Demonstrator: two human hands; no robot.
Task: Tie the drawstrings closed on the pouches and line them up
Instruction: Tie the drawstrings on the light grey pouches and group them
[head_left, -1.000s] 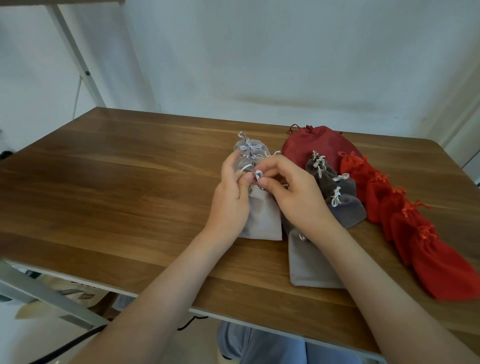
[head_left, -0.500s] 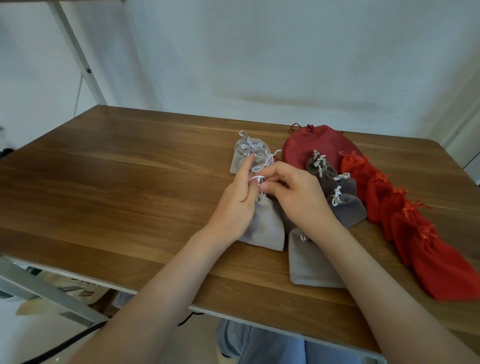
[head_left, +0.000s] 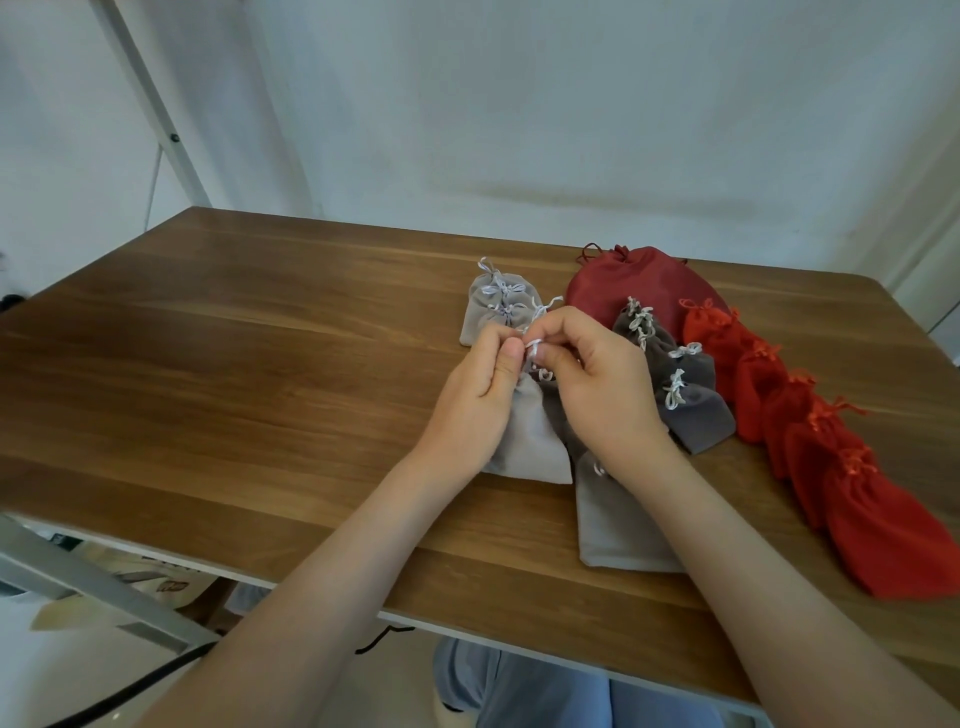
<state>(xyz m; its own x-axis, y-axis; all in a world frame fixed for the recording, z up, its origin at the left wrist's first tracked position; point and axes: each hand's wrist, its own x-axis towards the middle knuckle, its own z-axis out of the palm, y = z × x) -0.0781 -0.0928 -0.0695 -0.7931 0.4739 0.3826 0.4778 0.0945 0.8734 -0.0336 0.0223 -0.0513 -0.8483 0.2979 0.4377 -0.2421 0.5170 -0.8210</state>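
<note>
A light grey pouch (head_left: 530, 441) lies on the wooden table (head_left: 234, 364) between my hands. My left hand (head_left: 475, 395) and my right hand (head_left: 597, 384) both pinch its white drawstring (head_left: 534, 347) at the neck. Behind it sit two tied light grey pouches (head_left: 493, 306). Another light grey pouch (head_left: 618, 525) lies flat under my right wrist. To the right stand a row of dark grey tied pouches (head_left: 691, 410) and a row of several bright red pouches (head_left: 831, 452).
A larger dark red pouch (head_left: 639, 280) lies at the back behind the rows. The table's front edge runs across near my forearms, with blue-clad knees (head_left: 519, 686) below it. A white metal frame leg (head_left: 150, 98) rises at the back left.
The pouch and both hands have shifted slightly nearer to me and away from the two tied grey pouches. My fingers have reworked the drawstring loop.
</note>
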